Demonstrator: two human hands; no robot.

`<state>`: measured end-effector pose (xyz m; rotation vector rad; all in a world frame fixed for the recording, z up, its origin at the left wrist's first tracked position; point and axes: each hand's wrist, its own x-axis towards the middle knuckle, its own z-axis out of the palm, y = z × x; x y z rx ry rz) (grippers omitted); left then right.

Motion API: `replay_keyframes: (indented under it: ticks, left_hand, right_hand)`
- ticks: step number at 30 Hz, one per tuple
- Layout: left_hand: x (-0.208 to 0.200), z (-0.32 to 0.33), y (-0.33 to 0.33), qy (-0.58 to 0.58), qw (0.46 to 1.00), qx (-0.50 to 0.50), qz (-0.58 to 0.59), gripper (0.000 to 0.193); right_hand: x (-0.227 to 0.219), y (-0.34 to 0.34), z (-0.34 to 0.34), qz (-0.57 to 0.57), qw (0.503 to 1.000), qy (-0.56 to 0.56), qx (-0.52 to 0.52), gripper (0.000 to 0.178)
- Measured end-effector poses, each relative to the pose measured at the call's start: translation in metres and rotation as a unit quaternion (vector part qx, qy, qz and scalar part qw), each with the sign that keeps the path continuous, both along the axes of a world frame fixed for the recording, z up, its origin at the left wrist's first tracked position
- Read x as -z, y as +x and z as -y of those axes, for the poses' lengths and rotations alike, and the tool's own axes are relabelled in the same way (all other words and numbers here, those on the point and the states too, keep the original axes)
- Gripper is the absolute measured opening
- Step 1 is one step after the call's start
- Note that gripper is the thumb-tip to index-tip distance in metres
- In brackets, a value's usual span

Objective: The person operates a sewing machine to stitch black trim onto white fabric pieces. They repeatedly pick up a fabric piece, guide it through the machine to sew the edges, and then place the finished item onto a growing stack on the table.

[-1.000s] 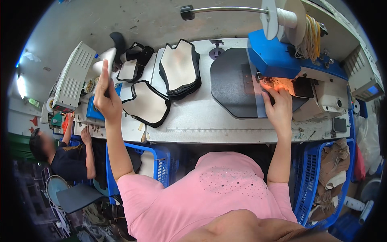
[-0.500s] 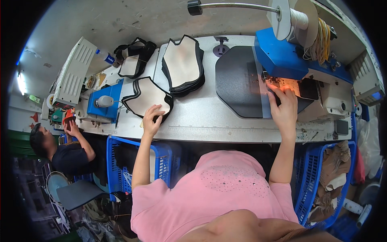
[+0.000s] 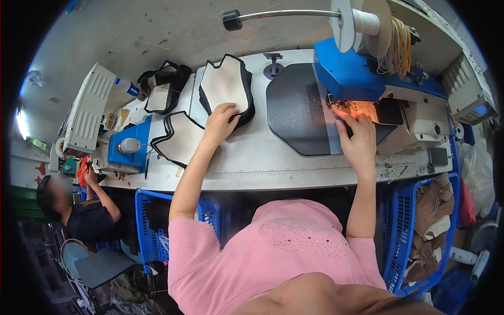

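Observation:
My left hand reaches over the near edge of a tall stack of cream pieces with black edging. Its fingers are slightly bent and apart, resting on the top piece. Under my left forearm lies a smaller stack of similar cream pieces. My right hand is at the blue sewing machine, its fingertips in the orange light beside the needle area. Thumb and fingers close around a small dark thing there, mostly hidden. A black work plate lies left of that hand.
Further left are a black-edged bundle, a bottle and another blue machine. A thread spool hangs above. Blue baskets stand below the table, the right one holding brown pieces. A co-worker sits at far left.
My left hand has moved from the smaller stack up and right to the taller one. My right hand stays at the machine. The whole view has shifted slightly.

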<state>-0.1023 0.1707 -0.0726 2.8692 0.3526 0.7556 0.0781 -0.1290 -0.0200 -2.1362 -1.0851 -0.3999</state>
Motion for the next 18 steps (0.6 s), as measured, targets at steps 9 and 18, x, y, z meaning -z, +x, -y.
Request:
replay_keyframes:
  ticks: [9, 18]
  left_hand:
    - [-0.004, -0.011, -0.001, 0.078, 0.993, 0.07, -0.046, 0.015]
    - [0.007, -0.034, 0.001, -0.299, 0.943, -0.084, 0.122, 0.017]
  right_hand:
    - [-0.001, -0.002, 0.0, -0.002, 1.0, 0.007, 0.005, 0.025]
    - [-0.002, -0.004, -0.002, 0.0, 1.0, 0.018, -0.008, 0.025]
